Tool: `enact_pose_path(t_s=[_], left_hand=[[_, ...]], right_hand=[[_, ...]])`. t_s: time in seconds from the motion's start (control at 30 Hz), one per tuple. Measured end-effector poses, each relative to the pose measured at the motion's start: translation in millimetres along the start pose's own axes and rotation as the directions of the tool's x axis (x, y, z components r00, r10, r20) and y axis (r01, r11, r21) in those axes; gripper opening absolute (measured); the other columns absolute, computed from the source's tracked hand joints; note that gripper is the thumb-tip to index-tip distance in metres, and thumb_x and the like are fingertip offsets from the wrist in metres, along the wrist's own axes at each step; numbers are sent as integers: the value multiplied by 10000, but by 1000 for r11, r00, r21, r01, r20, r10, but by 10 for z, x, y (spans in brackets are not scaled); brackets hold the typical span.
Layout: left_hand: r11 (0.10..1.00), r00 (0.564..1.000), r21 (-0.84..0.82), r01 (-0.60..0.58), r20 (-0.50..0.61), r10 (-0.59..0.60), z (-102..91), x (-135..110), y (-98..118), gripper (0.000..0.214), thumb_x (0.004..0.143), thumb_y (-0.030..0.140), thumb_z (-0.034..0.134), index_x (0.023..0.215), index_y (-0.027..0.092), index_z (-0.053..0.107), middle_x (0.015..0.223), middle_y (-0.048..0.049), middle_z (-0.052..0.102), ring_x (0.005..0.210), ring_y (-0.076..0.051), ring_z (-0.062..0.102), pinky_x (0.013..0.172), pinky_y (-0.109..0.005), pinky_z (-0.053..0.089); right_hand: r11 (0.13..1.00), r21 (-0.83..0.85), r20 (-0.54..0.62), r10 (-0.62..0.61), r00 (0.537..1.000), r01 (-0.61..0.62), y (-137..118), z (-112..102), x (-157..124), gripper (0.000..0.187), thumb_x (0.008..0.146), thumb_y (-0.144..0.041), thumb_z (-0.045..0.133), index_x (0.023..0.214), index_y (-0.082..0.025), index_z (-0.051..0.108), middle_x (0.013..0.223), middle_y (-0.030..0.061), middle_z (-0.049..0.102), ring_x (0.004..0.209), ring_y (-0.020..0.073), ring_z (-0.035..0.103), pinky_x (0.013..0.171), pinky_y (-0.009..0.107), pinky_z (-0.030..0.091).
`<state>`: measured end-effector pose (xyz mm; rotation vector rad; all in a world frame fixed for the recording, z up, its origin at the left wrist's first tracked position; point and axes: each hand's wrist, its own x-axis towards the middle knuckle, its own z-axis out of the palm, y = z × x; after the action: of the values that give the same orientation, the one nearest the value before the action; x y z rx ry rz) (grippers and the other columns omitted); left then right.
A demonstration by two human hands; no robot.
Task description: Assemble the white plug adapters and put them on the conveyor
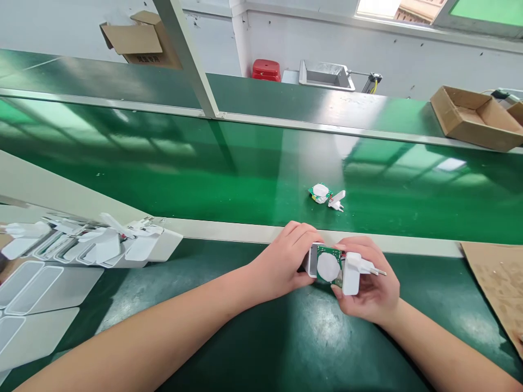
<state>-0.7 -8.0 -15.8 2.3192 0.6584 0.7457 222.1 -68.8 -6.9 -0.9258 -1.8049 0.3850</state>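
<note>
I locate the circuit board (328, 265) between the left hand (280, 267) and the right hand (378, 291), over the bench (245, 348), at the right-facing mouth of the white case (312, 262). Both parts align roughly left to right. The left hand clamps the case; the right grips the board, the white plug (351, 275) before its palm. Edge insertion I cannot confirm.

The circuit board (330, 250) is green, its disc (328, 267) white; the plug (351, 275) is white; the twelve-o'clock stool (266, 70) is red.
</note>
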Motion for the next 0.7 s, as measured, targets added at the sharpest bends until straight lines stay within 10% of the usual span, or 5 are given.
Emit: enact_pose_path(t_s=[0.33, 0.7], left_hand=[[980, 991, -173, 97, -73, -111, -8, 5, -72, 432, 959, 325, 776, 1354, 237, 626, 1365, -102, 700, 1274, -282, 630, 1108, -488, 552], [937, 984, -330, 117, -91, -154, -4, 15, -100, 528, 914, 195, 756, 1418, 228, 602, 1449, -138, 688, 1277, -290, 711, 1065, -485, 629]], right_hand=[[975, 197, -64, 114, 991, -99, 122, 26, -37, 438, 960, -285, 713, 1387, -221, 635, 1184, 142, 678, 1050, 278, 723, 808, 384, 669], [978, 199, -59, 70, 996, -57, 129, 88, -95, 574, 853, -140, 751, 1406, -246, 634, 1233, 156, 690, 1093, 302, 713, 844, 449, 684]])
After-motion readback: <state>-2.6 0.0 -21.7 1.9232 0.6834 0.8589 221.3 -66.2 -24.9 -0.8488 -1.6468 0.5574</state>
